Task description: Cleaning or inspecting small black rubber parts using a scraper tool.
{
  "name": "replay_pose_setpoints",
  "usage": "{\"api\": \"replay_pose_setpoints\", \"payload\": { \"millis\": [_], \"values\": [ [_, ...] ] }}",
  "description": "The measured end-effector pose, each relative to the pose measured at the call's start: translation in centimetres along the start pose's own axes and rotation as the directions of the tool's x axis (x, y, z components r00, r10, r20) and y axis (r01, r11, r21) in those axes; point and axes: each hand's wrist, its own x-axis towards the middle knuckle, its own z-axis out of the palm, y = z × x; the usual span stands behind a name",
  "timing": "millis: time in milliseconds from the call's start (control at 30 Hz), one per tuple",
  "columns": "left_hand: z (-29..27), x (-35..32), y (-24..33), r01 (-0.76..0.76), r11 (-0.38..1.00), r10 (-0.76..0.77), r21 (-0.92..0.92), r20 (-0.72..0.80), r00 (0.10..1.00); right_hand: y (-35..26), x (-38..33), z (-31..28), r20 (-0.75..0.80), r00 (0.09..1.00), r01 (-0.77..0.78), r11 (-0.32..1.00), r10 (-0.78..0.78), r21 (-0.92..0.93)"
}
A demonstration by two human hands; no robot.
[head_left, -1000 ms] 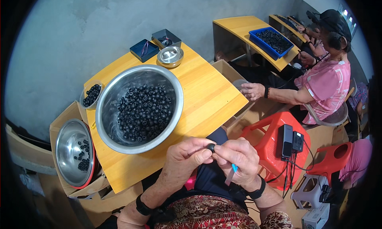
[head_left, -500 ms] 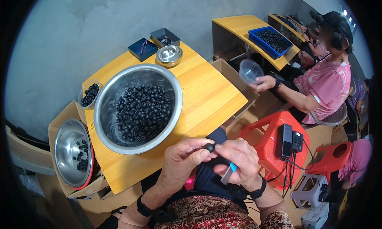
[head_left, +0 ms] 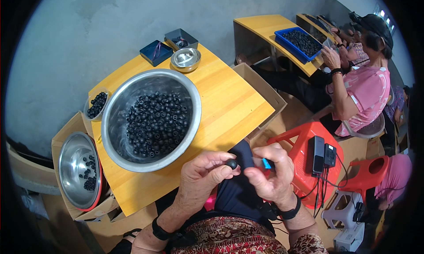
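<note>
My left hand (head_left: 205, 172) pinches a round black bead (head_left: 231, 164) between thumb and fingertips, above my lap. Just to its right, my right hand (head_left: 276, 174) keeps a small blue-ended tool (head_left: 266, 163) in its curled fingers. Its thumb and forefinger stand apart, away from the bead. A pale blade-like part of the tool showed earlier; now most of the tool is hidden or blurred. Ahead and left of my hands, a big metal basin (head_left: 194, 117) on the table holds many black beads (head_left: 157, 123) with holes.
The yellow table (head_left: 229, 104) also bears a clear tub (head_left: 95, 106) of beads, a steel bowl (head_left: 185, 59) and two dark trays (head_left: 157, 53). Left stands another basin (head_left: 70, 165) in a carton. Right are a red stool (head_left: 304, 152) with black devices and a seated co-worker (head_left: 362, 86).
My right hand has drawn away from the bead to the right, its thumb and forefinger spreading. The left hand keeps its pinch. The co-worker's hand has risen toward the blue tray with a clear bowl.
</note>
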Motion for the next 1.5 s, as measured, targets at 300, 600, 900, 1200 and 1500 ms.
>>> {"api": "replay_pose_setpoints", "payload": {
  "millis": [300,600,900,1200,1500],
  "values": [
    [0.9,0.2,-0.1,0.036,0.999,-0.035,0.016,-0.037,0.999,-0.1,0.1,0.4,0.085,0.984,0.16,0.985,-0.154,-0.067],
    [0.7,-0.5,-1.3,0.091,0.995,-0.091,0.048,-0.007,0.996,-0.7,-0.4,-0.9,0.168,0.964,0.229,0.966,-0.207,-0.119],
    [0.4,-0.8,-1.8,0.044,0.998,-0.046,0.042,0.037,0.998,0.0,-1.9,-1.2,0.078,0.983,0.179,0.973,-0.169,-0.146],
    [0.1,-0.7,-2.4,-0.019,1.0,0.018,0.022,0.045,0.999,0.0,-2.2,-1.0,0.076,0.984,0.169,0.973,-0.158,-0.16],
    [0.3,-0.5,-2.2,0.027,1.0,-0.027,0.006,0.035,0.999,0.1,-2.2,-0.9,0.085,0.986,0.154,0.973,-0.141,-0.17]
  ]
}}
